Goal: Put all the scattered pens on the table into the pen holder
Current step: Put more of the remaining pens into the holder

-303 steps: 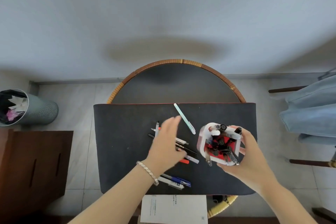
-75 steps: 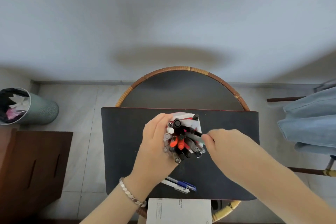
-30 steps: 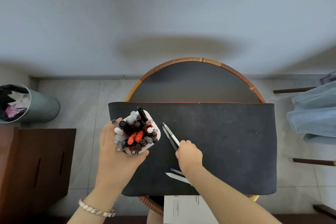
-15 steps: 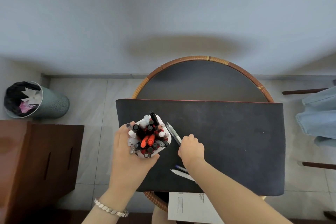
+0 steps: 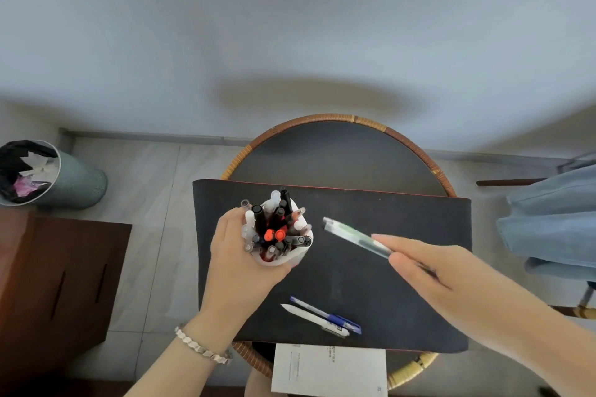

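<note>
My left hand [image 5: 237,263] grips a white pen holder [image 5: 292,256] packed with several black, white and orange pens, held above the left part of the black mat [image 5: 403,271]. My right hand [image 5: 429,263] is raised over the mat's middle and pinches two clear pens [image 5: 353,237], their ends pointing left toward the holder. A gap separates the pen ends from the holder. Two pens lie side by side near the mat's front edge: a blue-capped one [image 5: 329,316] and a white one [image 5: 311,319].
The mat lies across a round table with a wicker rim [image 5: 338,119]. A white sheet of paper [image 5: 329,371] sticks out under the mat's front edge. A grey bin [image 5: 64,177] and a brown cabinet [image 5: 58,284] stand left; blue cloth [image 5: 554,219] hangs right.
My right hand has lifted the two clear pens off the mat and swung up and right. The left hand keeps the holder at the mat's left.
</note>
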The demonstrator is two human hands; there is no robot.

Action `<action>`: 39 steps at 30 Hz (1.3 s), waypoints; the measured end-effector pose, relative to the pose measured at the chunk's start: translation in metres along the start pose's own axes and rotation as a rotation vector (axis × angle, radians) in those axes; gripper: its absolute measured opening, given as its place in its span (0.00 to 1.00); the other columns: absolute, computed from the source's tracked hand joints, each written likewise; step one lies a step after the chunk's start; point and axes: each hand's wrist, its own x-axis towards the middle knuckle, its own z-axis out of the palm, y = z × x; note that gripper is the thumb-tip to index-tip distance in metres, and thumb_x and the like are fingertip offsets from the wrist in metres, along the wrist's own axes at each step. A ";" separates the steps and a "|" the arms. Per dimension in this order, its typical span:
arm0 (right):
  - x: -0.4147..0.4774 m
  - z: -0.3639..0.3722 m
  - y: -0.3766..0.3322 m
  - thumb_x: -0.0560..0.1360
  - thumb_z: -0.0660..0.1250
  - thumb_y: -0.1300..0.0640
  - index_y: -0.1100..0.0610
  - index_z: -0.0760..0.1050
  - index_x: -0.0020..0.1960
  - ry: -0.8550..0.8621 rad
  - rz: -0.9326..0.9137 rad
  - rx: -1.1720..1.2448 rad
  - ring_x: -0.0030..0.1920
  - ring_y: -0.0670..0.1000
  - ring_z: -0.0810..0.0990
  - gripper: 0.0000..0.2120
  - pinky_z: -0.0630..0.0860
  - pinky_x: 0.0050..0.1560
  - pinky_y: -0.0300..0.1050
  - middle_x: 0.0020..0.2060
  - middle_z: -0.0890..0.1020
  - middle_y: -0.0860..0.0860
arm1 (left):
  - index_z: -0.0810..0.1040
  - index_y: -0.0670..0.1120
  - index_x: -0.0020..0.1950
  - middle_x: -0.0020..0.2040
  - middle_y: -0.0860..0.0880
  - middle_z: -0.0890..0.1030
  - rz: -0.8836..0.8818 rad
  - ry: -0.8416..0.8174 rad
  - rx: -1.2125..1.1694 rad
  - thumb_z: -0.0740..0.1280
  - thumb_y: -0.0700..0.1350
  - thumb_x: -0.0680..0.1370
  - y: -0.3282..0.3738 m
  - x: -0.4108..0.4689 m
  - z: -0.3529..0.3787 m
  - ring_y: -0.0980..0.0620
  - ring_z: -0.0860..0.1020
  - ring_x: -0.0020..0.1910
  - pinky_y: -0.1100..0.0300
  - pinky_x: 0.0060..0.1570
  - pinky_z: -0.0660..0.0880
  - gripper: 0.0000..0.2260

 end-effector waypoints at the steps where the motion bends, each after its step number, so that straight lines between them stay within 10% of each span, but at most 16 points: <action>1: -0.010 -0.006 -0.004 0.78 0.52 0.48 0.38 0.59 0.67 -0.046 0.011 -0.040 0.31 0.29 0.73 0.18 0.70 0.29 0.28 0.26 0.76 0.35 | 0.75 0.51 0.49 0.46 0.50 0.78 -0.005 -0.010 -0.033 0.74 0.66 0.58 0.004 0.001 0.004 0.51 0.79 0.47 0.63 0.45 0.79 0.28; 5: -0.014 -0.008 -0.010 0.78 0.51 0.45 0.34 0.58 0.67 -0.015 -0.037 -0.250 0.46 0.42 0.77 0.19 0.75 0.47 0.34 0.47 0.78 0.41 | 0.68 0.62 0.45 0.49 0.62 0.70 -0.014 0.020 -0.122 0.77 0.53 0.56 0.033 -0.006 0.008 0.55 0.75 0.49 0.67 0.45 0.73 0.24; 10: 0.005 -0.002 -0.013 0.78 0.51 0.46 0.44 0.69 0.61 0.078 0.033 -0.277 0.43 0.48 0.79 0.14 0.79 0.46 0.44 0.45 0.81 0.47 | 0.68 0.55 0.49 0.46 0.62 0.67 0.014 -0.003 -0.008 0.77 0.52 0.58 0.055 -0.012 0.017 0.55 0.72 0.50 0.59 0.52 0.72 0.26; 16: 0.021 0.018 -0.025 0.78 0.55 0.49 0.54 0.72 0.54 0.142 0.080 -0.353 0.46 0.56 0.78 0.12 0.72 0.42 0.45 0.43 0.69 0.51 | 0.68 0.48 0.61 0.59 0.51 0.73 0.214 0.008 0.264 0.75 0.52 0.63 0.047 -0.019 0.037 0.51 0.71 0.57 0.78 0.49 0.59 0.30; 20: 0.019 0.022 -0.019 0.76 0.60 0.53 0.52 0.73 0.56 0.479 -0.083 -0.038 0.42 0.46 0.75 0.10 0.69 0.39 0.28 0.49 0.74 0.47 | 0.70 0.48 0.57 0.54 0.51 0.75 0.183 0.016 0.130 0.77 0.54 0.61 0.053 -0.021 0.038 0.53 0.73 0.52 0.57 0.57 0.72 0.29; 23: 0.023 0.030 -0.010 0.78 0.51 0.50 0.56 0.75 0.57 0.718 -0.208 -0.075 0.53 0.49 0.72 0.17 0.71 0.53 0.36 0.51 0.81 0.52 | 0.69 0.49 0.56 0.52 0.52 0.75 0.159 -0.020 0.110 0.77 0.54 0.59 0.054 -0.021 0.039 0.52 0.74 0.50 0.51 0.55 0.75 0.30; 28: 0.035 0.042 -0.012 0.80 0.39 0.47 0.56 0.69 0.64 0.705 -0.311 -0.194 0.67 0.50 0.63 0.26 0.63 0.65 0.57 0.61 0.78 0.51 | 0.69 0.52 0.57 0.54 0.54 0.75 0.122 -0.063 0.036 0.74 0.57 0.61 0.057 -0.029 0.048 0.53 0.73 0.52 0.50 0.60 0.73 0.28; 33: 0.028 0.051 -0.009 0.79 0.34 0.48 0.51 0.72 0.62 0.527 -0.266 -0.360 0.65 0.49 0.71 0.30 0.60 0.65 0.43 0.59 0.80 0.47 | 0.71 0.48 0.53 0.50 0.51 0.76 0.136 0.062 0.008 0.64 0.61 0.63 0.060 -0.020 0.040 0.54 0.73 0.47 0.51 0.55 0.73 0.25; 39: 0.030 0.051 -0.006 0.77 0.36 0.41 0.45 0.54 0.71 0.446 -0.279 -0.187 0.73 0.46 0.46 0.24 0.42 0.73 0.46 0.72 0.60 0.42 | 0.67 0.51 0.60 0.58 0.51 0.75 0.287 -0.058 0.075 0.67 0.60 0.64 0.068 -0.019 0.034 0.57 0.70 0.54 0.62 0.56 0.66 0.28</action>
